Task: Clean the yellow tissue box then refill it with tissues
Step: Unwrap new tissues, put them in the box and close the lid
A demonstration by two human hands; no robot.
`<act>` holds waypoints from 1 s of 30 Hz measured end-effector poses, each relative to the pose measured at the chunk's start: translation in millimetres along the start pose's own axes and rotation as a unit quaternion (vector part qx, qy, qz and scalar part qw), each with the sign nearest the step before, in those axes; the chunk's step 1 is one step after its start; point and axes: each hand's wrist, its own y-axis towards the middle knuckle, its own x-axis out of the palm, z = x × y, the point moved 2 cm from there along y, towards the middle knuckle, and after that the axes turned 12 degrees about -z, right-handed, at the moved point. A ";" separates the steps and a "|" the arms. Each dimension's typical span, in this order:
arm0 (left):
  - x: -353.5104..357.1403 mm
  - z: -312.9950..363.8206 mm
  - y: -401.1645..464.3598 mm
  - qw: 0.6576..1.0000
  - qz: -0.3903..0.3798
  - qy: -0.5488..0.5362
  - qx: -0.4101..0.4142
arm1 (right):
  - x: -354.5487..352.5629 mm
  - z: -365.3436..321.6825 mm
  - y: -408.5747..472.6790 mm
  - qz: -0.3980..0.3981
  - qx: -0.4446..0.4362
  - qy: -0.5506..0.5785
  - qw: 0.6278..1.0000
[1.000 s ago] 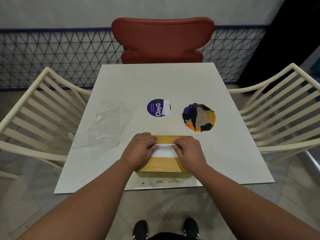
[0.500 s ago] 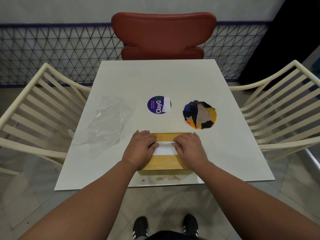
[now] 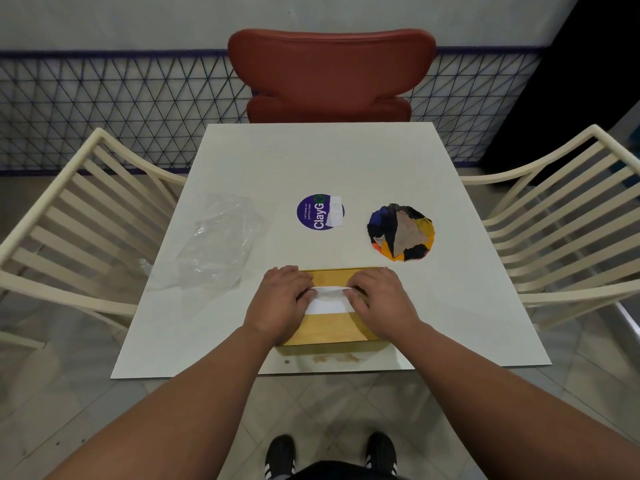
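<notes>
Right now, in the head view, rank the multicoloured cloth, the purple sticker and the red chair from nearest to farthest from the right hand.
From the right hand:
1. Multicoloured cloth, just beyond it, to the right.
2. Purple sticker, beyond, to the left.
3. Red chair, behind the table's far edge.

I'm seeing dim, even overhead light; the table [image 3: 311,161] is glaring softly, chairs [image 3: 69,216] are bowing at the wide-angle edges.

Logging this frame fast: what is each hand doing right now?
Left hand: fingers curled, pinching the white tissue at the yellow tissue box.
Right hand: pinching the tissue's other end.
</notes>
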 end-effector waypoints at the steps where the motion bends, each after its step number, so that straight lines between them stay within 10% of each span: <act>1: -0.4 0.2 0.2 1.000 0.001 -0.002 -0.001 | -1.0 1.5 -0.9 0.003 -0.003 0.001 1.000; 30: -8.1 1.0 1.3 1.000 -0.018 -0.019 -0.006 | -1.2 -0.3 -2.5 0.001 0.026 0.016 1.000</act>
